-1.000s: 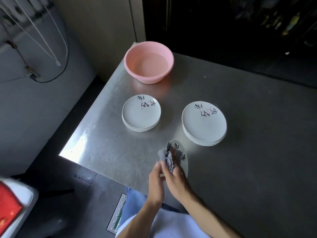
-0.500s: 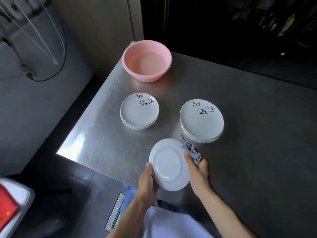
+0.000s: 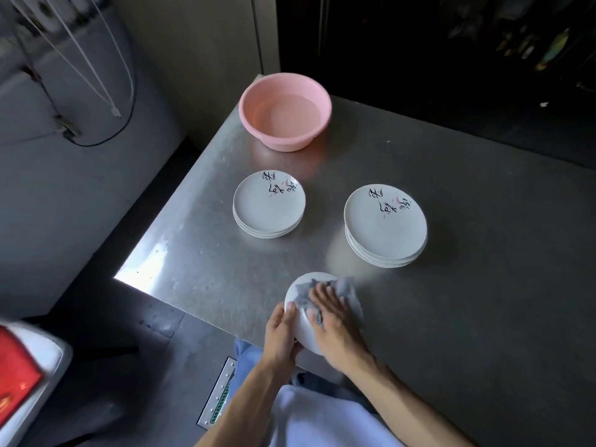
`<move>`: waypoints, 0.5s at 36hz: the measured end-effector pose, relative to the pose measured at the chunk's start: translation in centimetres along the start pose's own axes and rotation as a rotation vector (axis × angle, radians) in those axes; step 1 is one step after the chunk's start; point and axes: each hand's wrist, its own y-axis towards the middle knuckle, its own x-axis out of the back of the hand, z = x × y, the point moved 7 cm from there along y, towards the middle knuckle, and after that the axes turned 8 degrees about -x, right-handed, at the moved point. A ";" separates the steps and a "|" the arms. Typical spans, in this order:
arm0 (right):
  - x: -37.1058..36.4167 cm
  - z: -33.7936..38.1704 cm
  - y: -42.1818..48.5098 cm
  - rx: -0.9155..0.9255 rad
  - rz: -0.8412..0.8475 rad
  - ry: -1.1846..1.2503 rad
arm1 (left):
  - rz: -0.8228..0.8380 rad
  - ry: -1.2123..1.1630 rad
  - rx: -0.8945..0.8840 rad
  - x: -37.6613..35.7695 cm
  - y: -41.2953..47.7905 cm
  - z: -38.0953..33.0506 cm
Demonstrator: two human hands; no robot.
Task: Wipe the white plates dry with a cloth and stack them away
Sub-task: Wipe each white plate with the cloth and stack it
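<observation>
Item: round white ceramic plate (image 3: 295,291), tilted, held between my hands.
- My left hand (image 3: 280,330) grips rim.
- My right hand (image 3: 335,324), fingers spread flat, presses crumpled grey cloth (image 3: 346,287) onto plate.
- Risk: damp rim may slip from single-hand grip under rubbing pressure and chip on steel table (image 3: 209,279) beneath hands.

On your table (image 3: 451,301), the basin (image 3: 283,143) sits at the upper middle of the frame, near the far left corner. Below it, in the centre, the left stack (image 3: 269,204) and the right stack (image 3: 385,224) stand side by side, well apart. At the lower middle, over the near edge, your left hand (image 3: 280,333) grips the lone plate (image 3: 296,293) by its left rim. Your right hand (image 3: 335,324) lies on top, with the cloth (image 3: 345,287) between it and the plate.
</observation>
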 end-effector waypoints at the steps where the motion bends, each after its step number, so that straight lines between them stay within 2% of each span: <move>1: -0.7 0.5 -0.8 0.099 0.041 -0.037 | -0.010 -0.018 0.000 0.1 0.1 -0.1; 3: -1.4 0.7 -2.5 0.238 0.086 -0.056 | -0.042 -0.050 0.001 0.5 0.4 -0.2; 6: -0.8 -1.1 -3.9 0.271 0.044 -0.039 | -0.054 -0.041 -0.001 1.1 0.4 0.1; 8: -0.5 -2.8 -3.7 0.211 0.004 -0.042 | -0.046 -0.004 0.000 1.2 0.2 0.4; 14: -0.7 -3.8 1.1 -0.149 0.002 -0.072 | 0.016 0.049 -0.016 -0.1 -0.3 0.1; 16: -0.6 -2.5 2.0 -0.147 -0.016 -0.068 | 0.031 0.030 -0.015 -0.7 -0.3 -0.4; 18: -0.6 -1.1 1.7 -0.030 -0.020 -0.037 | 0.035 -0.001 -0.016 -0.9 -0.1 -0.8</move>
